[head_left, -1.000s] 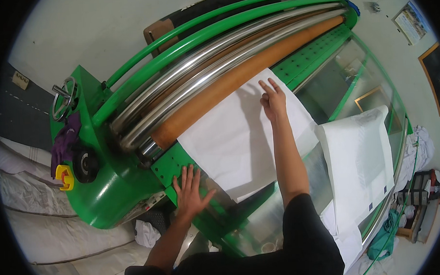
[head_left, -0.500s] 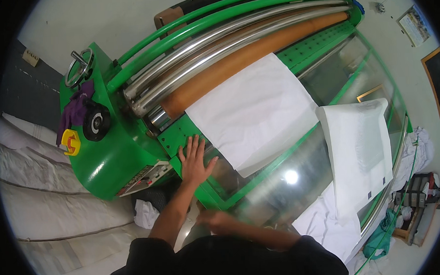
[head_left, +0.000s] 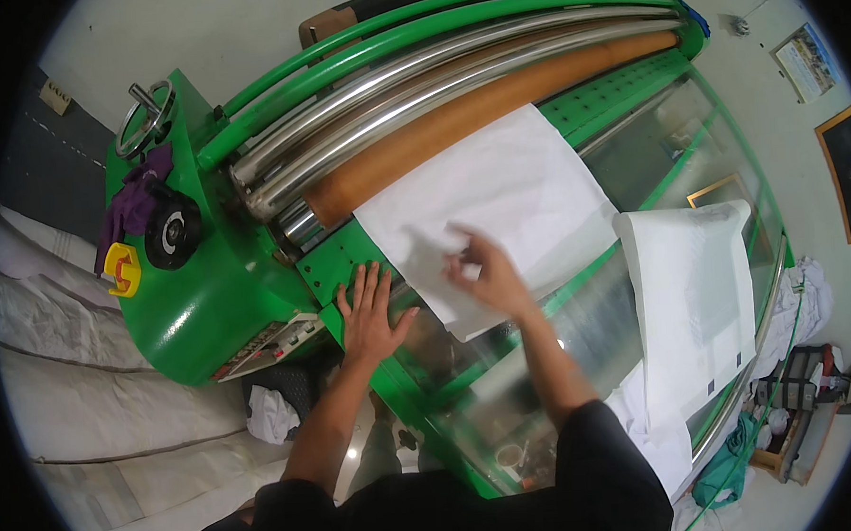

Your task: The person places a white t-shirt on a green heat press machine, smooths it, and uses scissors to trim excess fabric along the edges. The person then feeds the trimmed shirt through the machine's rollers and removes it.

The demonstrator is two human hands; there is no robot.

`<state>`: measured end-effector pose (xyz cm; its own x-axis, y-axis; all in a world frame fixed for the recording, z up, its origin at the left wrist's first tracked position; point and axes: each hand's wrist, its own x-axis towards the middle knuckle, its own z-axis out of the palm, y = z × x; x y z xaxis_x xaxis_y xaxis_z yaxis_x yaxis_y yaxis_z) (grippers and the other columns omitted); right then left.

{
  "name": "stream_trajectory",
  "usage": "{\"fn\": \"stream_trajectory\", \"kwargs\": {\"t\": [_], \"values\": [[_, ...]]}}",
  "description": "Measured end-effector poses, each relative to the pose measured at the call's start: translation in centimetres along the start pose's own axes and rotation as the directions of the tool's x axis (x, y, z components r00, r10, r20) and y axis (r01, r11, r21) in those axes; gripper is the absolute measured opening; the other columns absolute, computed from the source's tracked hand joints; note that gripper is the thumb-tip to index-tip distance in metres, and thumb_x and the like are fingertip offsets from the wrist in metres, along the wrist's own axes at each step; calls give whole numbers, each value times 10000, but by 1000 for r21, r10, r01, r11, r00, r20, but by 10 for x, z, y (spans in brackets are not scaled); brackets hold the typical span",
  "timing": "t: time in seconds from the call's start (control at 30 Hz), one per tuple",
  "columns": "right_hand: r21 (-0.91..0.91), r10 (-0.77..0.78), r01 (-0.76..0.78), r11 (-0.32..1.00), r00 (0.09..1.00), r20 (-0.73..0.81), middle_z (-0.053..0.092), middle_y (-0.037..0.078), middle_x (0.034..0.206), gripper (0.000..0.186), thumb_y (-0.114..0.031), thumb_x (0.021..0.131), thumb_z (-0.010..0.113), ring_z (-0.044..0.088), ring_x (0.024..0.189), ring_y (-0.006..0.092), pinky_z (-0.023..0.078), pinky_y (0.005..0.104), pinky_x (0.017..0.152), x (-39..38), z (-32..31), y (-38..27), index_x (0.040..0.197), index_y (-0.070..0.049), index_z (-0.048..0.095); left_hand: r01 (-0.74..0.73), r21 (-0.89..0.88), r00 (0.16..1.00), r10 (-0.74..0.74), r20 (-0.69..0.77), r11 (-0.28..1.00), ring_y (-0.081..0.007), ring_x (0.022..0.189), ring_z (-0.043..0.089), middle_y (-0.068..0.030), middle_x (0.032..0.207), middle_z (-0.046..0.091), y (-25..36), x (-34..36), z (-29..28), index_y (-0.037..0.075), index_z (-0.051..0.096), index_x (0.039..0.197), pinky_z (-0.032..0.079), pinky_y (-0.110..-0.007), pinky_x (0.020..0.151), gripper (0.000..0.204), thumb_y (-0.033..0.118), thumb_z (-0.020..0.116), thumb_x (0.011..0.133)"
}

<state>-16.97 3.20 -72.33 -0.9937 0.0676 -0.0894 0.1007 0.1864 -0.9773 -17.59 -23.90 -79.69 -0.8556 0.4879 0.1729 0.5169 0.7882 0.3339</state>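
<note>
My left hand (head_left: 371, 323) lies flat with fingers spread on the green metal edge (head_left: 335, 265) of a large roller machine, left of a white cloth. That white cloth (head_left: 512, 190) spreads from the orange-brown roller (head_left: 393, 162) down over the machine's clear panel, its far edge against the roller. Over the cloth's near part is my right hand (head_left: 488, 274), blurred by motion. Its fingers look apart, some of them bent, and nothing shows between them; whether it touches the cloth I cannot tell. A second white sheet with a translucent layer (head_left: 688, 301) hangs to the right.
Shiny metal rollers (head_left: 344, 131) run behind the orange-brown one. On the machine's green left end (head_left: 208, 294) are a handwheel (head_left: 146, 121), a black knob (head_left: 172, 234), a purple rag (head_left: 142, 197) and a yellow fitting (head_left: 122, 269). Rolled pale fabric (head_left: 99, 394) lies at left.
My right hand has come up from near my body to over the white cloth. The left hand stays on the green edge, and the view has shifted slightly.
</note>
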Motion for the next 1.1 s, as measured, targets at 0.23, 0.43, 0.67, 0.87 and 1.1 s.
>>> {"fn": "stream_trajectory", "kwargs": {"t": [0.23, 0.43, 0.67, 0.87, 1.1], "values": [[-676, -309, -10, 737, 884, -350, 678, 215, 1425, 501, -170, 937, 760, 668, 1261, 405, 540, 479, 1073, 183, -77, 47, 1405, -19, 665, 36, 10, 999, -37, 29, 999, -340, 1652, 271, -162, 1748, 380, -1, 3, -2, 32, 488, 1603, 164, -673, 1262, 844, 584, 680, 994], [-838, -287, -185, 513, 883, -370, 424, 224, 1693, 755, -512, 1034, 625, 332, 1593, 446, 281, 545, 1295, 217, -94, 89, 1597, -27, 490, 65, -20, 998, -65, 15, 998, -351, 1649, 278, -170, 1744, 383, 0, 2, -1, 15, 503, 1586, 140, -641, 1278, 827, 533, 716, 977], [-884, -197, -198, 423, 932, -303, 304, 216, 1771, 912, -770, 1034, 433, 224, 1648, 449, 148, 593, 1333, 158, -108, 96, 1694, -142, 395, 46, -106, 999, -47, -14, 993, -383, 1646, 283, -195, 1727, 404, 0, 3, -5, 4, 501, 1583, 117, -635, 1287, 770, 392, 748, 966], [-896, -175, -216, 388, 937, -302, 293, 218, 1776, 980, -838, 995, 430, 206, 1655, 447, 117, 591, 1338, 119, -122, 93, 1710, -169, 378, 172, -125, 977, -185, -108, 977, -399, 1634, 303, -186, 1673, 491, 22, 20, -13, 1, 579, 1514, 115, -657, 1282, 679, 392, 736, 982], [-885, -162, -246, 395, 930, -331, 289, 215, 1780, 1010, -860, 974, 447, 191, 1657, 460, 113, 594, 1337, 112, -123, 94, 1707, -167, 391, -191, -337, 980, 159, -122, 922, -444, 1557, 421, -220, 1577, 580, 72, 177, 36, 27, 627, 1471, 267, -510, 1310, 559, 329, 741, 1015]]}}
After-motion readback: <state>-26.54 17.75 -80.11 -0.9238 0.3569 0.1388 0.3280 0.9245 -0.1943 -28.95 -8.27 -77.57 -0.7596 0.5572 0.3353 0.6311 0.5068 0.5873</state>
